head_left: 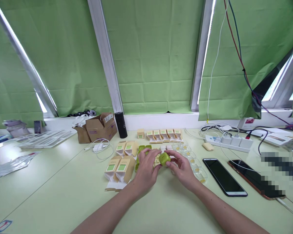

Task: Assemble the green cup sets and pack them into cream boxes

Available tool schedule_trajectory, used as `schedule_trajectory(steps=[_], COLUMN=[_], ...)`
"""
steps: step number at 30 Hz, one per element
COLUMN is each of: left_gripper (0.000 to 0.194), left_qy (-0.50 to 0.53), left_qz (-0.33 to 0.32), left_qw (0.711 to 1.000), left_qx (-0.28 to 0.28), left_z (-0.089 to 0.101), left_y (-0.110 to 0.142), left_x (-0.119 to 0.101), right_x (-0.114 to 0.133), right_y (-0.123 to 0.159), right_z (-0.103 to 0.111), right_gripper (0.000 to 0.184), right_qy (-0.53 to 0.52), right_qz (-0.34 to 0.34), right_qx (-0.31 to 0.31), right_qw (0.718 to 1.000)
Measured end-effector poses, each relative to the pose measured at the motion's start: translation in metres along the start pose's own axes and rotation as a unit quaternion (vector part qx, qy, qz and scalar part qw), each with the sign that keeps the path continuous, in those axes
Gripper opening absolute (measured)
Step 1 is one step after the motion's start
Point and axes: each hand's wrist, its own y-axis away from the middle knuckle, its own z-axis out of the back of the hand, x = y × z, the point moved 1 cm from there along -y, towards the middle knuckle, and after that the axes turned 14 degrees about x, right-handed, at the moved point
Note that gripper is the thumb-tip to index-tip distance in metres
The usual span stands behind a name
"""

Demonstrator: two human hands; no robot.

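Observation:
A small rounded green case [164,159] is held up just above the table between my two hands. My right hand [183,169] pinches its right side between thumb and fingers. From the left, the fingertips and thumb of my left hand [146,169] close on its other side. Behind my hands are several more green cases [141,148], partly hidden by the left hand. Clear plastic cups [196,169] with yellowish bits inside stand in rows beside my right hand. Open kraft boxes [124,167] with green labels lie left of my left hand.
A row of kraft boxes [163,135] and a single small box [140,133] stand at the back. Two phones [224,177] lie to the right, below a power strip [228,143]. A cardboard carton [100,128] and a black cylinder [121,125] stand back left, near a white charger [99,148].

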Motion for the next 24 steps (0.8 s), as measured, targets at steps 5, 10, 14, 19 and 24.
schedule_trajectory(steps=[5,10,14,19,24], left_gripper=[0.058,0.051,0.045,0.043,0.05], left_qy=[-0.034,0.034,0.166,0.297,0.414], left_qz=[-0.026,-0.004,0.101,0.157,0.15], left_qw=[0.999,0.999,0.981,0.939,0.896], left_qx=[0.027,0.024,-0.015,-0.069,-0.062], left_z=[0.0,0.0,0.003,0.003,-0.002], left_y=[0.001,-0.001,-0.006,-0.011,-0.015], left_x=[-0.005,-0.003,0.005,0.02,0.029], right_x=[0.005,0.009,0.011,0.011,0.008], right_y=[-0.001,0.001,0.004,0.008,0.009], right_z=[-0.004,-0.003,0.001,-0.009,-0.025], right_gripper=[0.038,0.035,0.024,0.027,0.036], right_qy=[0.022,0.076,0.212,0.412,0.506], right_qz=[-0.008,0.0,0.045,0.121,0.077], right_qx=[-0.001,-0.006,-0.001,0.107,0.2], right_qw=[1.0,0.997,0.976,0.897,0.835])
